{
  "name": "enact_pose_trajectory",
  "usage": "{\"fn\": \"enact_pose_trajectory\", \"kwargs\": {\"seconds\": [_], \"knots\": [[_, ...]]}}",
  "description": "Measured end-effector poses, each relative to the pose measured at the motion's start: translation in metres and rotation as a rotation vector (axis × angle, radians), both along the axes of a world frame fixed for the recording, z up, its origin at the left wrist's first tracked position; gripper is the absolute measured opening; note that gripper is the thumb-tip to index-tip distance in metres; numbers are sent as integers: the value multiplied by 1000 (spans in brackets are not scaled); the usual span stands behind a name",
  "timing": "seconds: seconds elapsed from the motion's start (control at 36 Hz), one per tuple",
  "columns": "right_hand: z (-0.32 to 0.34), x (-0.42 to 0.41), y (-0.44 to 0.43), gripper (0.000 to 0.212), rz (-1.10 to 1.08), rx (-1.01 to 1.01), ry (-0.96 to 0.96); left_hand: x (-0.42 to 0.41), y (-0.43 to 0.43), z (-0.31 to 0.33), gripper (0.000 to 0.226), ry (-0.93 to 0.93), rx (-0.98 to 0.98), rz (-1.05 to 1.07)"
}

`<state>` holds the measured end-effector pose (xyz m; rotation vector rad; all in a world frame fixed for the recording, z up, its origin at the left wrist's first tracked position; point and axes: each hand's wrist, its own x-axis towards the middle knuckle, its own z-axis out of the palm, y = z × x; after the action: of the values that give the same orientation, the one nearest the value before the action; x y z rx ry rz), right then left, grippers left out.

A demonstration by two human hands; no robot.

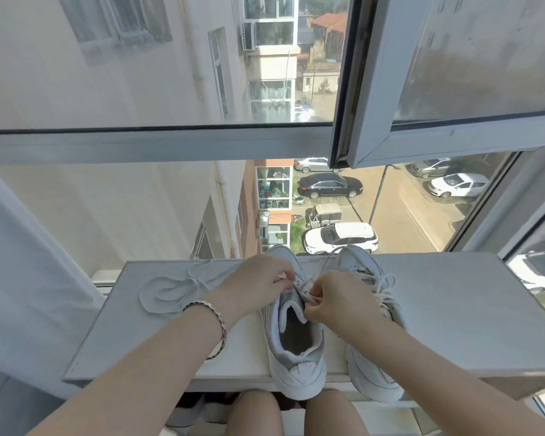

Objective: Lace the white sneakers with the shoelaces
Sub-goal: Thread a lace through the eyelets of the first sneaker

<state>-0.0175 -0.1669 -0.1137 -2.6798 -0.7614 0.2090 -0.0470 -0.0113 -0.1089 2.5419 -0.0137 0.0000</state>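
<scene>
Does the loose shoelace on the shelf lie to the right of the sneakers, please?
No, the loose shoelace lies coiled on the shelf, left of both sneakers.

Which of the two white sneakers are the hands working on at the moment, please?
The left sneaker, with the grey collar: the left hand and right hand both pinch a shoelace at its tongue. The right sneaker beside it already carries a lace.

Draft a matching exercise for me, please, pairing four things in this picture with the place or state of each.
Things:
1 spare shoelace
2 bracelet
3 left sneaker
4 right sneaker

Place or state:
A already carries laces
B worn just behind the left hand
C coiled on the shelf
D its lace pinched by that hand and the right hand

Pairs: 1-C; 2-B; 3-D; 4-A
</scene>
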Motion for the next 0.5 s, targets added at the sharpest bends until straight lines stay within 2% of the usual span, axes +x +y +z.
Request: {"fn": "enact_pose_trajectory", "kwargs": {"seconds": [0.08,0.22,0.31,0.39,0.5], "knots": [[-2,1,-3,19,-3,16,-34,-1,2,0,22,-85,-28,9],[-4,0,-6,20,-14,-3,-91,-4,2,-9,28,-204,185,-58],[-4,0,-7,19,-28,7,-88,-6,5,-20,33,-369,283,-22],[-6,-2,-6,19,-30,19,-110,-10,4,-29,26,-299,93,306],[-8,-5,-3,19,-23,32,-119,-3,-1,-34,22,-191,-380,710]]}}
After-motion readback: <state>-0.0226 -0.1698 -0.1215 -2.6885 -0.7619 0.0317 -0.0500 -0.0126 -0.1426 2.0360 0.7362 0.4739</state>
